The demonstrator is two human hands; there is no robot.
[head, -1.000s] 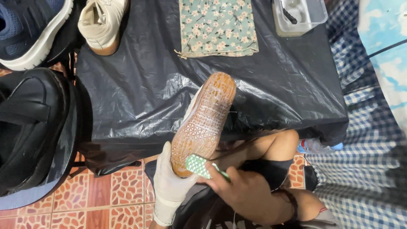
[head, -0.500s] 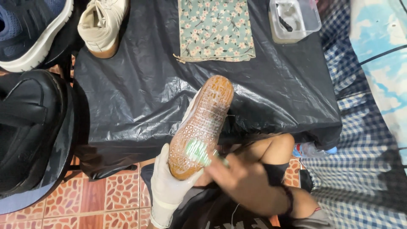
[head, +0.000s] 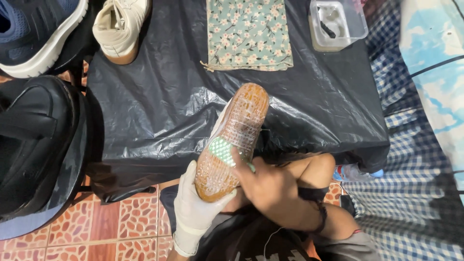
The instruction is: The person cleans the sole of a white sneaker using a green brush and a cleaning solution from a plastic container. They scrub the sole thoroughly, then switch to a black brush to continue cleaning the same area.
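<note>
Now brush [head: 223, 149] sits higher up the sole [head: 234, 140]

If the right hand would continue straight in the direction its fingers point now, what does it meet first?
The right hand points up and to the left, holding a green brush against the tan sole of the upturned shoe. It would meet that sole at once; contact already looks made.

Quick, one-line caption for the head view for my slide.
Gloved left hand holds a shoe sole-up while the bare right hand presses a green brush on it.
</note>
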